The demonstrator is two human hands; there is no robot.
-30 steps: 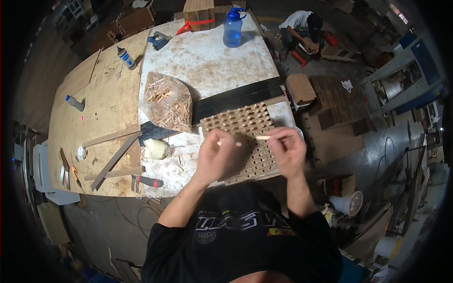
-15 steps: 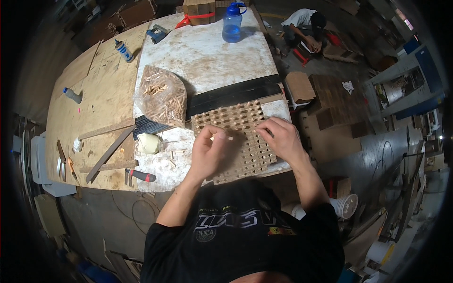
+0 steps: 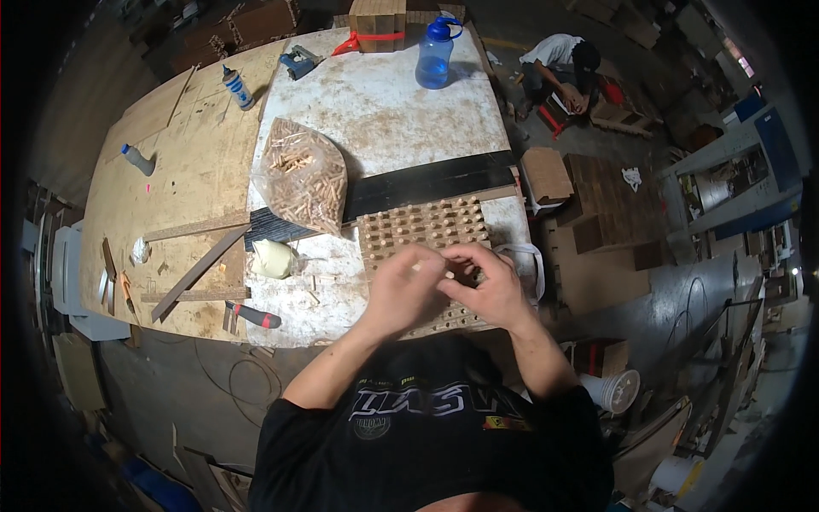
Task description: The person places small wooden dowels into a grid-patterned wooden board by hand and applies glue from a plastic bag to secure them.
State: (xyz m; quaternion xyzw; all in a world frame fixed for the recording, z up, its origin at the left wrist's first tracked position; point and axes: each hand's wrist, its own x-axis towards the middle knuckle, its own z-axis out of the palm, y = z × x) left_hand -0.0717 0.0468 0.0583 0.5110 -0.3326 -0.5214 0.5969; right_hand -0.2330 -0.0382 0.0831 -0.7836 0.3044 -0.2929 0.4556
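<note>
Over the wooden block board [image 3: 373, 232], my two hands meet at the fingertips. My left hand [image 3: 399, 294] is closed, with pale wooden dowels [image 3: 448, 274] poking out by its thumb and index finger. The thumb and bent fingers of my right hand [image 3: 493, 288] close on the end of one dowel beside the left fingertips. Rows of short dowels stand upright in the far part of the board, and holes show along its near part. My hands hide the middle. A clear plastic bag [image 3: 303, 183] full of loose dowels lies open to the left, beyond my left hand.
A black strip [image 3: 426, 181] crosses the table behind the board. Leftward lie a cream wrapped roll [image 3: 273, 258], a red-and-black handled tool [image 3: 256, 315] and wood strips [image 3: 200, 277]. Farther back stand a blue water bottle [image 3: 433, 60] and a glue bottle [image 3: 239, 88]. Another person [image 3: 559, 72] crouches at far right.
My right hand has moved left from the board's right side to meet my left hand, which has moved slightly right and nearer. The whole view has shifted a little.
</note>
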